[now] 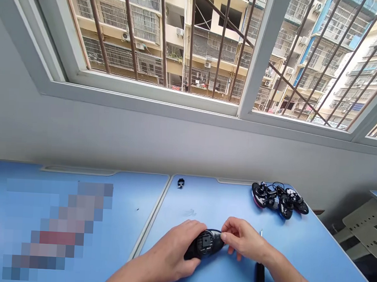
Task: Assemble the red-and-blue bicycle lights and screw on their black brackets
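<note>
A glossy black oval device (216, 242) with a square socket on its upturned face lies low over the blue table. Wrapped round its left end is my left hand (183, 248), thumb at the near side and fingers over the far side. At the device's pointed right end, the thumb and forefinger of my right hand (242, 238) are pinched together; whatever is between them is too small to make out. Partly beneath my right forearm lies a screwdriver (259, 276) with a black handle, its thin metal shaft showing beyond the wrist.
Several similar black devices (284, 205) with cords sit bunched at the table's far right. A small black ring clamp (181, 183) lies near the back edge. Another blue table (114, 221) adjoins on the left, partly pixelated. Behind are a wall and barred window; a grey stool (367, 226) stands right.
</note>
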The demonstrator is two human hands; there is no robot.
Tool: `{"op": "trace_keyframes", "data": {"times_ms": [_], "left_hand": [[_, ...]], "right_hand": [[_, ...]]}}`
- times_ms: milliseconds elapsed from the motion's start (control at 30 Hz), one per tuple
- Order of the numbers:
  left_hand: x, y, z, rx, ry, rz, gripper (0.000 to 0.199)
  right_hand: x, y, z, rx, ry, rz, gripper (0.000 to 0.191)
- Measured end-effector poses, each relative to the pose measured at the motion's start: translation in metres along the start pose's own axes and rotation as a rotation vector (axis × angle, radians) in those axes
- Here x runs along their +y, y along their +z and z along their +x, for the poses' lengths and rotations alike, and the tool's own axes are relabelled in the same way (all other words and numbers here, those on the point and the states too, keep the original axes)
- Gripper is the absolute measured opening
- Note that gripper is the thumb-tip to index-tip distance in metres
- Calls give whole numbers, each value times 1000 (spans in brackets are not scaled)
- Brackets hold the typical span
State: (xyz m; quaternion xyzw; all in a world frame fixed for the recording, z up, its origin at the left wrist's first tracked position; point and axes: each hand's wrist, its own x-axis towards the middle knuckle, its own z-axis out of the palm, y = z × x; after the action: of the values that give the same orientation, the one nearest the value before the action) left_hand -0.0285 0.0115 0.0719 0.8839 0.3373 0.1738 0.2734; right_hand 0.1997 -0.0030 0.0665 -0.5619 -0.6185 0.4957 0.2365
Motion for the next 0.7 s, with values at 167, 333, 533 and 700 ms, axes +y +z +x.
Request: {"op": "trace_keyframes", "data": {"times_ms": [167, 333, 533, 700], "left_hand": [[0, 2, 1, 2, -56, -7, 45], [4, -7, -2, 19, -72, -1, 44], [20, -17, -16, 524, 218, 25, 11], [17, 1, -15, 305, 195, 161, 32]], "right_hand": [[0, 1, -9, -26, -373, -341, 59], [8, 2, -5, -6, -506, -515, 55], [13, 1, -2, 16, -540, -512, 52], [4, 1, -5, 24, -548, -544, 48]]}}
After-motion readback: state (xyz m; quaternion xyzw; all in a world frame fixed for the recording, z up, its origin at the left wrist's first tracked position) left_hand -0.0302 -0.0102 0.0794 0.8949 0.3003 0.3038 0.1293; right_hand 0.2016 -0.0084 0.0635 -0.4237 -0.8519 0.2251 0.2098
